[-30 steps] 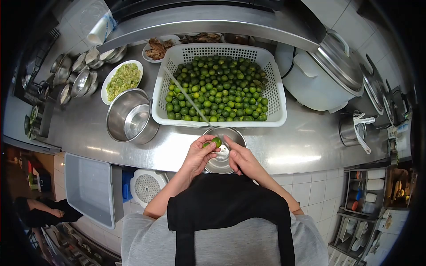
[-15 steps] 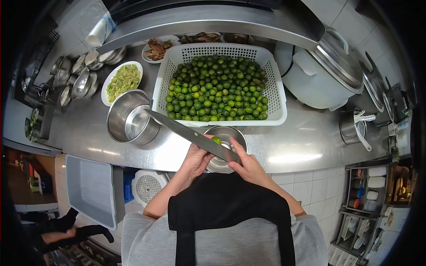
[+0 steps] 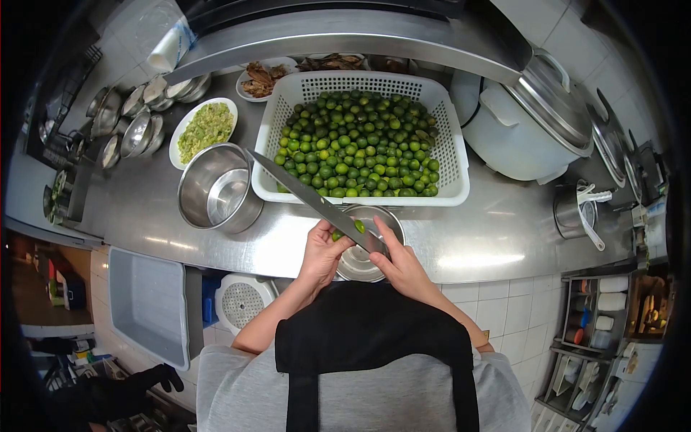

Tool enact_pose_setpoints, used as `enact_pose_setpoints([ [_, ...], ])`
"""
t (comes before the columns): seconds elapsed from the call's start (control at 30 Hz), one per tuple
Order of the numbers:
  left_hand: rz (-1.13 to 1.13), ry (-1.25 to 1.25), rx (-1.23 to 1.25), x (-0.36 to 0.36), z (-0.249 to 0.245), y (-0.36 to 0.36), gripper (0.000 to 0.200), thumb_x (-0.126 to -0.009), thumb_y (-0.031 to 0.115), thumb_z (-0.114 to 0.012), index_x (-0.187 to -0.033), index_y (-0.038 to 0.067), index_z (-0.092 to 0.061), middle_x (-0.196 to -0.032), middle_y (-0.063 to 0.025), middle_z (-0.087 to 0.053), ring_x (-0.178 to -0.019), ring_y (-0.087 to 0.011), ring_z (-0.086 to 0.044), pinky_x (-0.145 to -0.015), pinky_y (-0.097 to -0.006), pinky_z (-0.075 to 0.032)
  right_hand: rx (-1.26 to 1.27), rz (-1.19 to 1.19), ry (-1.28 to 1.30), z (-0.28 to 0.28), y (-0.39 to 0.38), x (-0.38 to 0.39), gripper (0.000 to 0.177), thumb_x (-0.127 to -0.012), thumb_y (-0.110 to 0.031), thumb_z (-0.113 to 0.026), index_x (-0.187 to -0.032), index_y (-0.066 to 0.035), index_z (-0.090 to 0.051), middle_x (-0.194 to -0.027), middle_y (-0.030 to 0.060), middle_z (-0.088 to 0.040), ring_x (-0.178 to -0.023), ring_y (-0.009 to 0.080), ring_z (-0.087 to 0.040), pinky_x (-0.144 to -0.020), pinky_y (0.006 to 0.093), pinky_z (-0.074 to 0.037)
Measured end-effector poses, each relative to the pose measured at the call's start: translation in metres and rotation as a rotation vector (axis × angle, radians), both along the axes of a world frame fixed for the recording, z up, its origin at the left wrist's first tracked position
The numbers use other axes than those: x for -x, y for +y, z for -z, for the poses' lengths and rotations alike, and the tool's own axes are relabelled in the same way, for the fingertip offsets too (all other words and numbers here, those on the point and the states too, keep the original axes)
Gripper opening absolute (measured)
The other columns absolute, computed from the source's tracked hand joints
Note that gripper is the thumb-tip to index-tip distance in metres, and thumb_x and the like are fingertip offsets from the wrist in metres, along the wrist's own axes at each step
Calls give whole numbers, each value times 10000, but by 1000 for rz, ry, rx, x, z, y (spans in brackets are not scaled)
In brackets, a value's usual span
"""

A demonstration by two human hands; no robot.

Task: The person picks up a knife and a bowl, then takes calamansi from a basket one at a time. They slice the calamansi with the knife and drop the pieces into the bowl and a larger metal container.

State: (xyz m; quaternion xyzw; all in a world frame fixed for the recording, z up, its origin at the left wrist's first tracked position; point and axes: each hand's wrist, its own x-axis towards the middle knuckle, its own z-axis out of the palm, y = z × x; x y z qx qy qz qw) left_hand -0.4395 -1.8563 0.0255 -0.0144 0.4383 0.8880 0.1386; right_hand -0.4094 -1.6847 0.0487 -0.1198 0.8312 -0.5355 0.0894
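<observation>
Over a small steel bowl (image 3: 358, 269), my right hand (image 3: 404, 270) is closed on a large knife (image 3: 306, 193), whose long blade slants up to the left. My left hand (image 3: 322, 253) pinches a small green lime (image 3: 336, 235) beside the blade. A cut piece of lime (image 3: 360, 226) shows at the blade's edge near the right fingers. Behind the hands, a white perforated basket (image 3: 461, 189) holds many small green limes (image 3: 353, 144). The knife's tip reaches over the left front of this basket. The handle is mostly hidden under my right hand.
A deep steel pot (image 3: 194, 198) stands left of the basket, with a plate of chopped greens (image 3: 206, 131) behind it. Steel bowls (image 3: 137, 133) line the far left. A large lidded cooker (image 3: 515, 137) stands right. A grey tub (image 3: 147, 306) is below the counter; a person's dark sleeve (image 3: 115, 396) shows lower left.
The knife has turned steeper, its tip moving up and right to the basket. A cut lime piece now shows at the blade. The person at lower left has shifted.
</observation>
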Motion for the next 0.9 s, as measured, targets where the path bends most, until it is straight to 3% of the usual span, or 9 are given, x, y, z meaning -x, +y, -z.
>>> enact_pose_setpoints([
  [0.13, -21, 37, 25, -1, 1, 0, 347, -724, -83, -612, -1038, 24, -509, -991, -57, -537, -869, -123, -555, -752, -236, -474, 17, -45, -115, -9, -11, 9, 640, -870, -295, -507, -1354, -28, -185, -519, 145, -474, -475, 272, -507, -498, 359, -384],
  [0.23, 18, 60, -6, 13, 9, -26, 359, -720, -36, -626, -1050, 32, -502, -988, -39, -532, -798, -103, -543, -673, -226, -460, 280, -143, -334, -15, -14, 12, 571, -905, -303, -446, -1379, -121, -185, -512, 7, -428, -436, 86, -438, -419, 239, -355],
  [0.37, -261, 170, 66, 62, -40, -114, 363, -874, 298, -457, -1156, 70, -475, -952, -34, -529, -734, -111, -537, -578, -225, -468, 379, -179, -340, -15, -9, 11, 546, -919, -303, -413, -1378, -114, -185, -506, 2, -419, -405, 78, -404, -397, 221, -344],
  [0.43, -330, 169, 418, 81, -48, -160, 412, -869, 387, -443, -1139, 85, -514, -1039, -45, -535, -913, -121, -515, -695, -274, -475, 369, -138, -329, -10, 1, 8, 543, -922, -306, -407, -1377, -112, -184, -505, 3, -419, -398, 80, -396, -397, 220, -343],
  [0.53, -108, 15, 1006, 99, -37, -213, 371, -854, 409, -442, -1073, 138, -569, -1041, 13, -550, -921, -111, -504, -715, -290, -458, 325, -97, -360, -7, 9, 4, 553, -920, -333, -405, -1374, -97, -194, -510, 6, -425, -401, 80, -397, -404, 221, -349],
  [0.63, 164, -161, 1153, 110, -12, -233, 369, -822, 415, -509, -1047, 134, -591, -1041, 5, -554, -919, -131, -509, -695, -300, -463, 308, -75, -350, -8, 14, -2, 575, -925, -399, -355, -1373, -80, -188, -523, 10, -414, -433, 77, -394, -426, 202, -347],
  [0.77, 226, -186, 1199, 116, -27, -218, 344, -816, 363, -541, -1033, 102, -598, -959, -41, -599, -830, -153, -551, -666, -297, -461, 340, -11, -324, -3, 23, -8, 566, -919, -364, -396, -1365, -70, -211, -495, 0, -414, -408, 77, -404, -414, 222, -355],
  [0.83, 152, 192, 1714, 126, -41, -212, 333, -814, 318, -553, -1015, 56, -589, -837, -102, -626, -730, -206, -591, -646, -310, -460, 349, 13, -315, -2, 27, -11, 566, -920, -364, -394, -1365, -66, -211, -494, -1, -413, -407, 76, -402, -414, 222, -354],
  [0.9, -95, 482, 1695, 126, -70, -165, 254, -808, 225, -554, -971, 32, -583, -788, -141, -624, -709, -258, -611, -646, -333, -462, 356, 34, -307, -1, 30, -14, 566, -921, -363, -393, -1364, -62, -211, -492, -1, -412, -405, 75, -400, -415, 222, -354],
])
